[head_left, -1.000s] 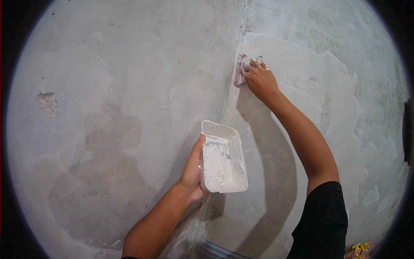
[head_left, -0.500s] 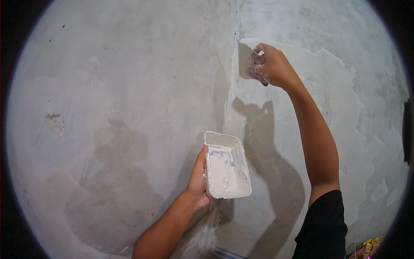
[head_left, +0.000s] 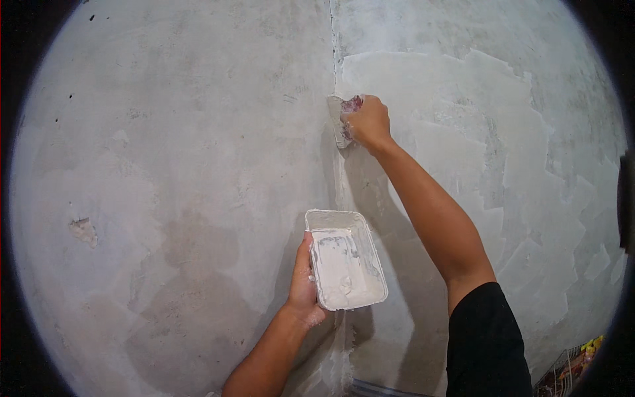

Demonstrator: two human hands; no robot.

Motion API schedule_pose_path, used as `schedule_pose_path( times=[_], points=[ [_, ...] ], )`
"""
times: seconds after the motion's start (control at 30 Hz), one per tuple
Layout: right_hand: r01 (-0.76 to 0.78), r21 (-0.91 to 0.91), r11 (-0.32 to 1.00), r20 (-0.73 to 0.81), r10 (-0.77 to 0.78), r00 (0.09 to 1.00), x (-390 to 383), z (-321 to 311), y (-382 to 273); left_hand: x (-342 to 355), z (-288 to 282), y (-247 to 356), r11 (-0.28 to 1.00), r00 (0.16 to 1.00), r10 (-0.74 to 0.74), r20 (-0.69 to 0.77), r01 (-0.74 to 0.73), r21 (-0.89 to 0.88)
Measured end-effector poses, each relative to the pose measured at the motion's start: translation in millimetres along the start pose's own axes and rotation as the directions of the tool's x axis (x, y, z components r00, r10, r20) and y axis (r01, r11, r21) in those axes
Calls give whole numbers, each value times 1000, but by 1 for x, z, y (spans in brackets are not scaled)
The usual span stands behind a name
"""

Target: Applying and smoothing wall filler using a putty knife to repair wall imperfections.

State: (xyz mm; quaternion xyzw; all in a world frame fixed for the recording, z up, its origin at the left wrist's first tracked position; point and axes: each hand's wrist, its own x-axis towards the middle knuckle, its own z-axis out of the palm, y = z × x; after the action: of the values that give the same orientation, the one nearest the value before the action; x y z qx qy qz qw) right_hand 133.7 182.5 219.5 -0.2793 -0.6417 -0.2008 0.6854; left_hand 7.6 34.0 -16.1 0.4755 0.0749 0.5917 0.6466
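My left hand (head_left: 304,291) is closed round the left side of a rectangular tub (head_left: 378,264), its thumb along the rim. White putty (head_left: 344,268) coats the tub's inside and lies in its bottom. Higher up, my right hand (head_left: 369,124) grips a putty knife (head_left: 336,119) with a dark reddish, smeared handle. The knife's wide blade lies at the corner joint (head_left: 333,53) where two grey walls meet. Paler putty (head_left: 430,79) covers a broad, uneven patch of the right wall.
A chipped spot (head_left: 84,231) marks the left wall (head_left: 198,132). Low at the right stands a wire rack (head_left: 562,374) with colourful packets. A dark object (head_left: 624,202) shows at the right edge. Shadows of my arms fall on both walls.
My right hand has moved the putty knife left and down, from the right wall to the corner, and turned its blade. The tub is still in my left hand. The view has shifted slightly.
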Motion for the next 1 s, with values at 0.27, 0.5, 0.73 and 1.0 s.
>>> schedule_pose_path(
  times=[0.27, 0.5, 0.73, 1.0],
  points=[
    [-360, 50, 932, 262, 336, 905, 0, -6, -30, 0, -7, -1, 1000, 1000, -5, 4, 5, -23],
    [-234, 353, 906, 432, 64, 900, 0, -15, 10, -2, -1, 1, 1000, 998, -12, 65, 12, 2],
    [-354, 200, 913, 222, 310, 924, 15, -12, 5, -5, 5, 1, 999, 1000, 19, -8, -19, 42],
    [-186, 39, 982, 203, 175, 963, -21, -19, -47, -2, 3, -1, 998, 998, 58, -11, -57, 27]
  ],
)
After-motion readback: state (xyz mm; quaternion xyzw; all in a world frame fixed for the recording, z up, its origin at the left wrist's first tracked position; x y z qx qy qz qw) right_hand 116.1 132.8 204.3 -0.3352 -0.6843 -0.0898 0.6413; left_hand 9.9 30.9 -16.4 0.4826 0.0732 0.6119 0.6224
